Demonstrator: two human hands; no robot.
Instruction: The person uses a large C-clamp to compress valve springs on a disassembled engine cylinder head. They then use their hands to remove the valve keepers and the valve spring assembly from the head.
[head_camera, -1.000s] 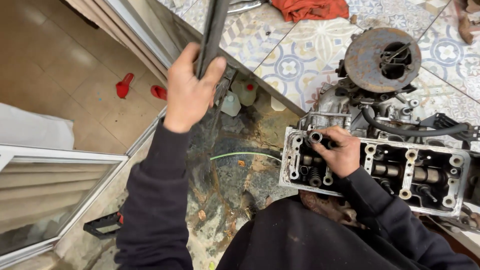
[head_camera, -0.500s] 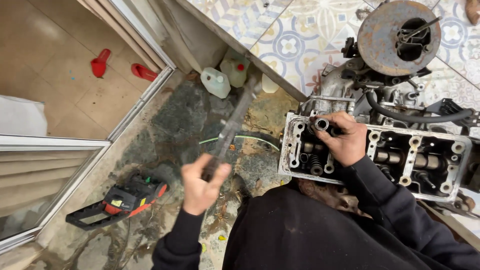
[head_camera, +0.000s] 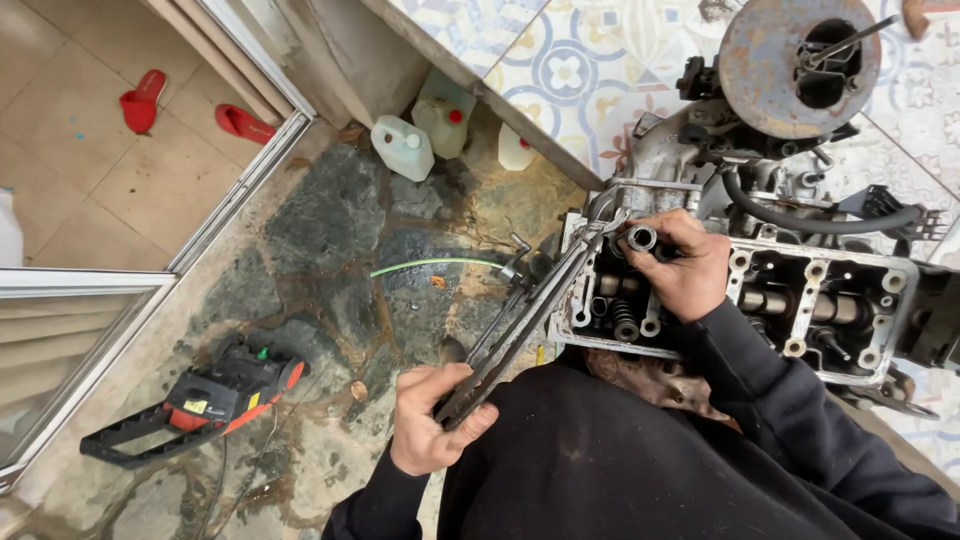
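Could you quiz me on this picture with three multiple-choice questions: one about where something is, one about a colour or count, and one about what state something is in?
1. Where does the power tool with the black handle lie?
A. On the stone floor, on the person's left
B. On top of the engine
C. On the tiled floor by the slippers

2. What colour are the two slippers?
A. Blue
B. Red
C. Green

3. What is the left hand doing?
A. Resting open on the floor
B. Closed around the long metal tool
C. Holding a plastic jug

Answers:
1 A, it sits on the dark stone floor left of the person.
2 B, both are plainly red.
3 B, the fingers wrap the tool's lower end, while the right hand rests on the engine head.
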